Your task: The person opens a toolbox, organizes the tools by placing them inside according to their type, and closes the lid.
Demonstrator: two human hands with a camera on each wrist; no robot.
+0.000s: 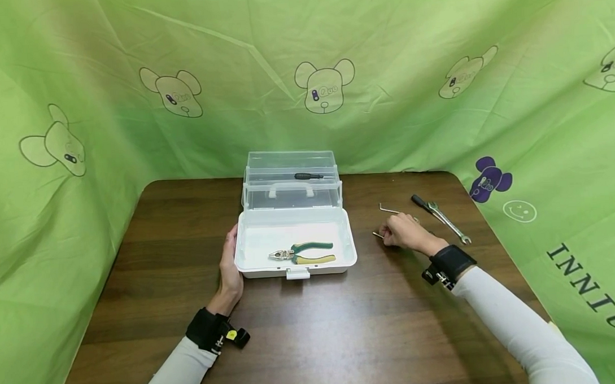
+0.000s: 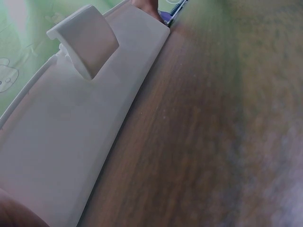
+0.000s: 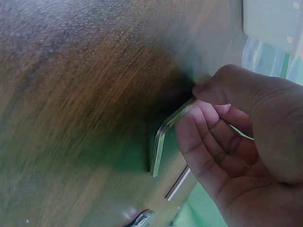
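Observation:
A white toolbox (image 1: 296, 272) stands on the table with its clear lid raised. Combination pliers (image 1: 309, 254) with green and yellow handles lie inside it. My left hand (image 1: 230, 271) rests along the box's left side, fingers fairly straight against the wall. In the left wrist view the box's front wall (image 2: 61, 127) and latch (image 2: 87, 40) fill the left. To the right of the box, my right hand (image 1: 404, 231) pinches a bent metal hex key (image 3: 160, 144) between thumb and fingers, low over the table. The key's bend and one end stick out from the fingertips.
Another hex key (image 1: 389, 210) lies just beyond my right hand. Farther right are a metal wrench (image 1: 451, 225) and a black-handled tool (image 1: 419, 201). A black-handled screwdriver (image 1: 308, 176) sits in the box's raised clear tray. Green printed cloth (image 1: 263, 75) hangs behind the table (image 1: 302, 339).

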